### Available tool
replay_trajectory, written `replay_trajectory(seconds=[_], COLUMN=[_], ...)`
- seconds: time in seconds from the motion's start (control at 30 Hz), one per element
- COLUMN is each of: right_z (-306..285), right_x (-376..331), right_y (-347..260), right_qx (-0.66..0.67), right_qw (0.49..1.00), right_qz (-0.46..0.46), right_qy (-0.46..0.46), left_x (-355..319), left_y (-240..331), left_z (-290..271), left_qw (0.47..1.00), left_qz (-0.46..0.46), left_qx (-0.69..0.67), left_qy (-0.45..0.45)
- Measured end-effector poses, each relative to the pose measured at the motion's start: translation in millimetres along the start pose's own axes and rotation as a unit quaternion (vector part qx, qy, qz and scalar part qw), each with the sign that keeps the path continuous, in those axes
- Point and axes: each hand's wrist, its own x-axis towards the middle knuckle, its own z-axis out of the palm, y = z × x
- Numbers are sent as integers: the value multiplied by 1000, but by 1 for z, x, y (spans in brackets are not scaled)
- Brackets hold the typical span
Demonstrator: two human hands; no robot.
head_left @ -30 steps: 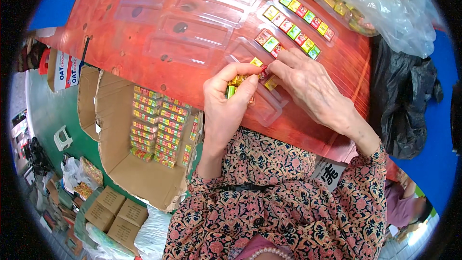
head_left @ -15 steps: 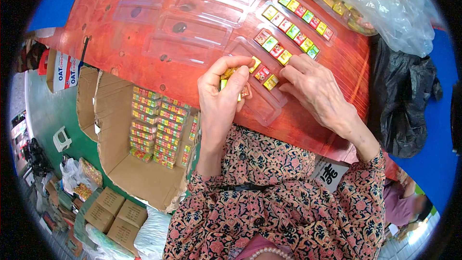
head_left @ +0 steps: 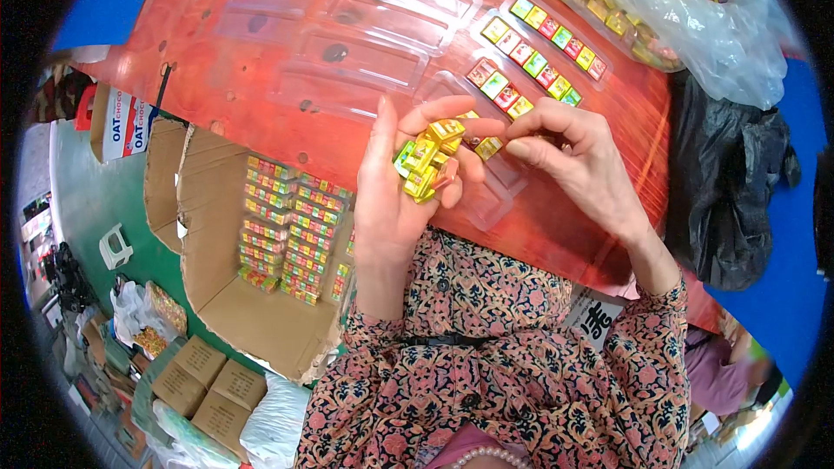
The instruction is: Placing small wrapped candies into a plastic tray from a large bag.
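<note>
My left hand (head_left: 408, 165) is turned palm up and cupped around several small shiny wrapped cubes (head_left: 423, 159), mostly yellow, with some green and red. Close by on its right, my right hand (head_left: 573, 152) is held with thumb and fingertips drawn together; anything between them is hidden. Beneath the hands lies a clear plastic tray (head_left: 499, 200), with a yellow cube (head_left: 488, 148) in it beside the fingers. Farther off, other clear trays hold rows of red, green, white and yellow cubes (head_left: 534, 62).
Clear moulded trays (head_left: 382, 48) spread over the red table (head_left: 217, 78). A clear bag of wrapped pieces (head_left: 686, 26) lies far right, above a black plastic bag (head_left: 721, 182). Left below, an open carton (head_left: 221, 282) holds stacked packs. Another person's purple sleeve (head_left: 717, 373) shows lower right.
My left hand has turned palm up and opened out, showing the wrapped cubes in it. My right hand has drawn back slightly from the filled rows, thumb and fingers now together.
</note>
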Motion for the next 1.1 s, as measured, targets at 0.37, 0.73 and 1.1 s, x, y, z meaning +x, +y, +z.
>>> replay_trajectory(seconds=[0.37, 0.73, 1.1], right_z=[16, 46, 49], right_x=[17, 24, 8], right_y=[-25, -45, -70], right_qx=[-34, -355, -372], right_qw=[991, 899, 893], right_qz=[-129, -240, -235], right_qy=[22, -91, -94], left_x=[-4, -13, -23], left_y=[-5, -8, -9], left_z=[-1, 15, 14], left_qw=[991, 985, 989], left_qz=[-21, -21, 13], left_qx=[-129, -143, -105], left_qy=[-16, 98, 102])
